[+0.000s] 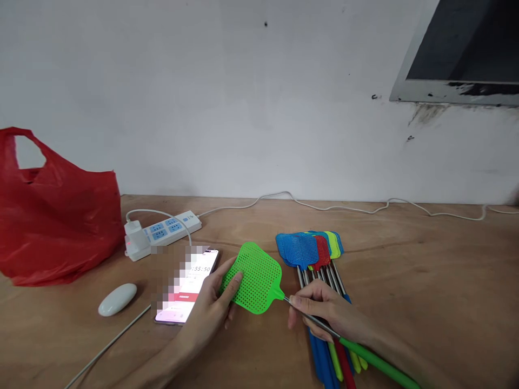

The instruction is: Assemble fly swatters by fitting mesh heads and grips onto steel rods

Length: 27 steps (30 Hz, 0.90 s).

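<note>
A green fly swatter (257,281) is held in both hands above the table, its mesh head to the left and its green grip slanting down to the right. My left hand (221,294) pinches the left edge of the head, thumb on top. With thumb and fingers, my right hand (320,308) grips the metal rod just below the head. Under and behind that hand lies a pile of fly swatters (302,249) in blue, red and yellow-green, heads pointing away and handles toward me. Part of their rods is hidden by my right hand.
A lit phone (190,286) lies left of my left hand, beside a white computer mouse (117,300). Behind them sits a power strip (166,232) with a charger plugged in. A red plastic bag (60,216) stands at far left. The strip's cord (316,206) runs along the wall.
</note>
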Each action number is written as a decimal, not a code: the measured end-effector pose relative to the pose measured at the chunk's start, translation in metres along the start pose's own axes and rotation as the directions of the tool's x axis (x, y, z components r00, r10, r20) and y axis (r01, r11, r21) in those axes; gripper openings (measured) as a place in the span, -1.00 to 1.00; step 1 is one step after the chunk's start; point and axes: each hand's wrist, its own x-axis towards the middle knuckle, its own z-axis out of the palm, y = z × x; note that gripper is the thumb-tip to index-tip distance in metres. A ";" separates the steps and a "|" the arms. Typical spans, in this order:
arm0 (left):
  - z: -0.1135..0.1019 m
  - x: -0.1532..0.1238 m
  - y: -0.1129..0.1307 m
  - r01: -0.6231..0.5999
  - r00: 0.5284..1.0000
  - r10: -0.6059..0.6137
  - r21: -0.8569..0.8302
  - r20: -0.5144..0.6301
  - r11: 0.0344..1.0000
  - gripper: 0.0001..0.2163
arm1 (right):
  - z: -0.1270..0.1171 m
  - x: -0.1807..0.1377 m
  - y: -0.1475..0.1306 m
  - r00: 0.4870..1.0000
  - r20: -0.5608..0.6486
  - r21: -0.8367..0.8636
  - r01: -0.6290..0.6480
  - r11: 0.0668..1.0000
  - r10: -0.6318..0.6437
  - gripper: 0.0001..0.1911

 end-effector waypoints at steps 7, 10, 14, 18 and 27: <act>0.001 -0.002 0.002 0.001 1.000 -0.001 0.028 -0.009 1.000 -0.42 | 0.005 0.000 -0.003 0.999 -0.039 -0.039 -0.010 0.999 0.009 -0.46; 0.000 -0.002 0.000 0.015 1.000 -0.015 0.031 0.004 0.999 -0.38 | 0.006 0.000 -0.003 0.999 -0.047 -0.063 -0.015 0.998 0.012 -0.45; 0.000 0.000 -0.003 0.040 0.999 -0.040 0.019 0.035 0.999 -0.38 | 0.005 -0.001 -0.005 0.998 -0.056 -0.080 -0.031 0.996 0.026 -0.45; 0.003 0.002 -0.003 0.023 1.000 -0.023 0.033 0.004 0.999 -0.41 | 0.003 0.002 -0.005 0.995 -0.095 -0.086 -0.045 0.995 0.037 -0.44; -0.003 0.004 -0.007 -0.017 0.990 0.043 0.190 -0.132 0.982 -0.50 | 0.001 0.006 -0.011 0.867 -0.496 0.060 0.087 0.994 -0.046 -0.46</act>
